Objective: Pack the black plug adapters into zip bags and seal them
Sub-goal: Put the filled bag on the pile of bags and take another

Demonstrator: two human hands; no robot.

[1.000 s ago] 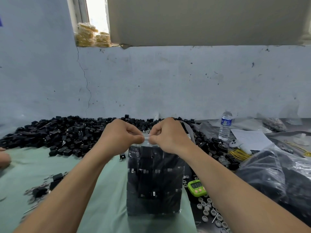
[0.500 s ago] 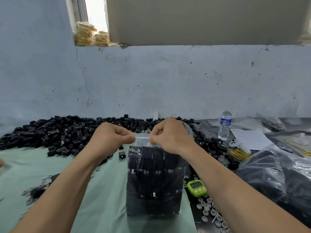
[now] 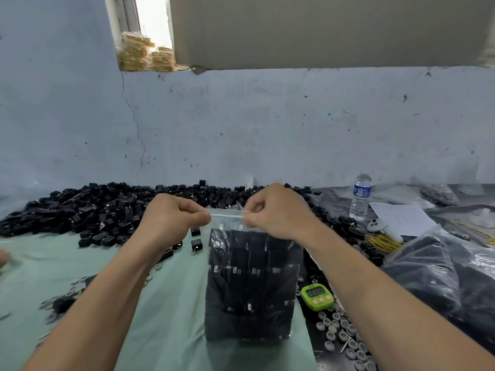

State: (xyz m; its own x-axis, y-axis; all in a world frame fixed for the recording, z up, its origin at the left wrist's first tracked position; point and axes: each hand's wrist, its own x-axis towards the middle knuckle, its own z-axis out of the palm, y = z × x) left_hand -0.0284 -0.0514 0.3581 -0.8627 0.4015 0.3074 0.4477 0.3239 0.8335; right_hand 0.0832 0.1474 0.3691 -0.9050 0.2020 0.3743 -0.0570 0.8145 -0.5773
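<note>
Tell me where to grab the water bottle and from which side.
Grip the water bottle round its body, at or just below the blue label, coming from the near side. It stands upright with the wall behind it, so the front is likely the freest approach.

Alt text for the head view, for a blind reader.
The left hand and right hand pinch the top strip of a zip bag full of black plug adapters. Loose adapters are heaped behind it; a green timer sits beside it.
</note>
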